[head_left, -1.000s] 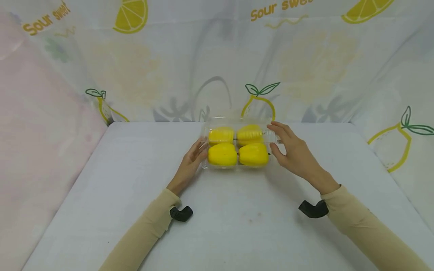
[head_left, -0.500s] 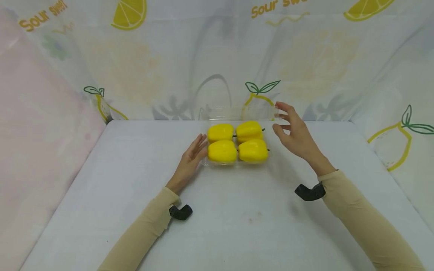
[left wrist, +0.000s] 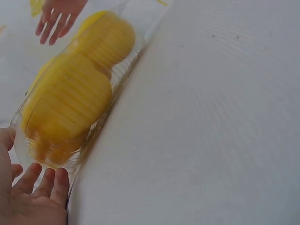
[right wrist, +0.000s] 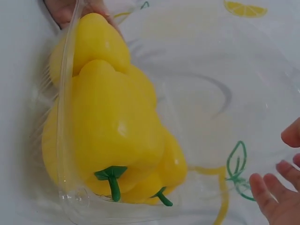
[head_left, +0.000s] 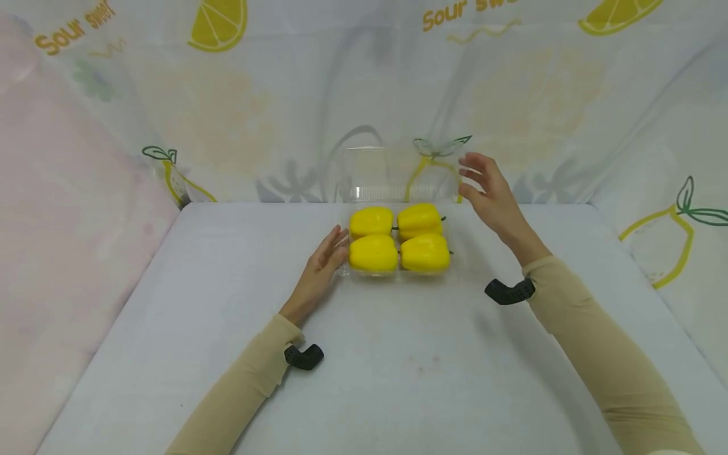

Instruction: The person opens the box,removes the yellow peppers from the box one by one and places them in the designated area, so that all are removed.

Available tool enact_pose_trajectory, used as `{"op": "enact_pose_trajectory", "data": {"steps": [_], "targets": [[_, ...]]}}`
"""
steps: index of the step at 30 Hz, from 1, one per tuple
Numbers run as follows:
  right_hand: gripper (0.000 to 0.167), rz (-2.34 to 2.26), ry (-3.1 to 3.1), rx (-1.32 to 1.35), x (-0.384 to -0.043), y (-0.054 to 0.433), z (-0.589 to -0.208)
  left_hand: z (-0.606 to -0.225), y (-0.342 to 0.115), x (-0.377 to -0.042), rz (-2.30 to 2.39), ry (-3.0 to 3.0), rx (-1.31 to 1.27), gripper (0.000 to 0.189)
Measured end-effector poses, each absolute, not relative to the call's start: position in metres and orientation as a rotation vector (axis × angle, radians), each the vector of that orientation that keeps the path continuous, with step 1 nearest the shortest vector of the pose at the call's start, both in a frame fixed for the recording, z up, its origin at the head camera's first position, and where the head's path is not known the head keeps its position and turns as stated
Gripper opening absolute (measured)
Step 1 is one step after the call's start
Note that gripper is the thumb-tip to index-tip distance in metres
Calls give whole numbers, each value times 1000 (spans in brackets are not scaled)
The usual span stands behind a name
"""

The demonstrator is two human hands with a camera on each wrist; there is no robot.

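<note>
Several yellow bell peppers lie in two rows inside a transparent plastic clamshell box. Green stems show on two of them in the right wrist view. The box's lid stands raised at the back. My left hand rests against the left end of the box with its fingers extended; in the left wrist view its fingertips are at the ribbed end wall. Beside the lid's right edge, my right hand is lifted, its fingers loosely bent and holding nothing. Whether it touches the lid I cannot tell.
The box sits toward the back of a white-covered table. Behind it hangs a cloth printed with lemons, and more cloth closes off both sides. Each wrist carries a black mount.
The lid has swung up and back from over the peppers. My right hand has risen along with its right edge. My left hand has stayed at the box's left end.
</note>
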State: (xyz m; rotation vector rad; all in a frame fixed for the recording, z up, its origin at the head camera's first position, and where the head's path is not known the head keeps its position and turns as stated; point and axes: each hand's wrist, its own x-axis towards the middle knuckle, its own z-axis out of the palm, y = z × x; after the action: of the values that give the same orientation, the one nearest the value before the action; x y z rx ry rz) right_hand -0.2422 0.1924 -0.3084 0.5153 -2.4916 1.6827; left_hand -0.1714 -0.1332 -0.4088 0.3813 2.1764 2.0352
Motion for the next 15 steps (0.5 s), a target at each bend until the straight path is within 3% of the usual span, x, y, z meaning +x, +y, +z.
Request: {"op": "enact_pose_trajectory", "data": {"steps": [15], "targets": [[63, 1834, -2538, 419, -263, 191, -312, -412, -135, -175, 2022, 2158, 342, 56]]}}
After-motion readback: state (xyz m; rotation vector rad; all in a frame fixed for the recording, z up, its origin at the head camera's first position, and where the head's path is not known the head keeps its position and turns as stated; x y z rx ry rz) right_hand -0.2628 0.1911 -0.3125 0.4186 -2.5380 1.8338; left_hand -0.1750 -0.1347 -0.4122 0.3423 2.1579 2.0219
